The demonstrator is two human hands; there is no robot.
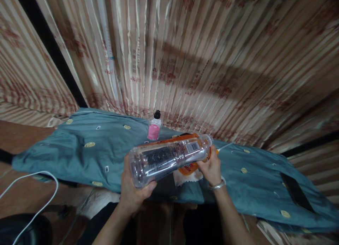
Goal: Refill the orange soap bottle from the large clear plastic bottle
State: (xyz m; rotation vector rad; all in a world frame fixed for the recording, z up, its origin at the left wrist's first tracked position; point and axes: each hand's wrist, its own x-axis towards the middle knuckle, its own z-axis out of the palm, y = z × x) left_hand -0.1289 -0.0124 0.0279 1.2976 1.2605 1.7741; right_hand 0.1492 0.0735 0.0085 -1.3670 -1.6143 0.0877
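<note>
A large clear plastic bottle (169, 158) with a dark label and a barcode lies tilted across the middle of the view, held up in both hands. My left hand (134, 188) wraps round its base end. At the neck end, my right hand (211, 165) has its fingers closed round the bottle; a silver bracelet circles that wrist. Behind and below the bottle, partly hidden, is an orange container (188, 169) beside a white cloth or tissue (186, 178). A small bottle with a pink label and black cap (154, 129) stands upright farther back.
Teal patterned fabric (106, 149) covers the narrow surface. A dark phone (297, 192) lies at its right. Striped curtains (180, 61) hang behind. A white cable (39, 215) loops at the lower left, and a dark round object (26, 229) sits beneath it.
</note>
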